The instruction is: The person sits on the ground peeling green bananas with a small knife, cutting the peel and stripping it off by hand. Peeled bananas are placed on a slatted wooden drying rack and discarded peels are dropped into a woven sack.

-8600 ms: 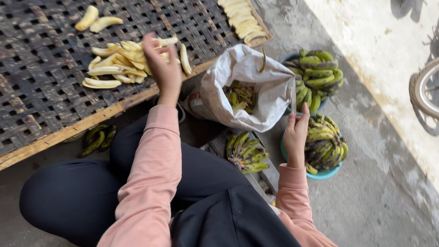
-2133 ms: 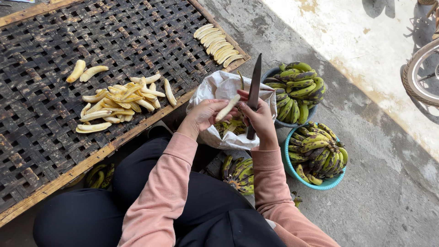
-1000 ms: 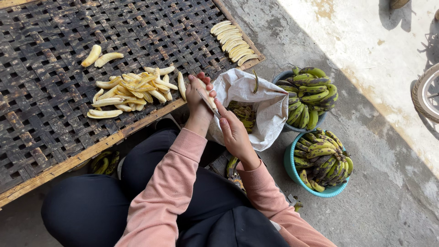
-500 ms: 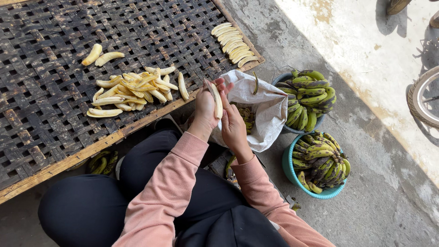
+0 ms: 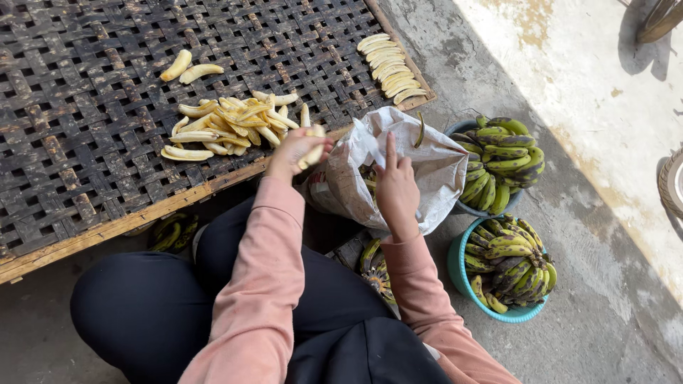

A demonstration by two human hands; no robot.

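- The peeled banana (image 5: 313,149) is lying pale and lengthwise in the fingers of the left hand (image 5: 295,151), which is closing around it at the near edge of the woven mat (image 5: 85,85).
- The right hand (image 5: 396,188) is resting empty on the rim of the paper bag (image 5: 427,171), its fingers stretched out and one finger pointing upward; the two hands are being held apart, one on each side of the bag's opening.
- The paper bag is standing open on the floor between the mat and the two bowls; its contents are mostly hidden.
- A loose pile of peeled bananas (image 5: 228,128) is lying on the mat just beyond the left hand, with two single ones (image 5: 188,69) farther off.
- A neat row of peeled bananas (image 5: 391,67) is lying at the mat's far right corner.
- A grey bowl (image 5: 466,206) and a blue bowl (image 5: 459,267), both holding green bananas, are standing to the right of the bag.
- More green bananas (image 5: 373,263) are showing below the right wrist.
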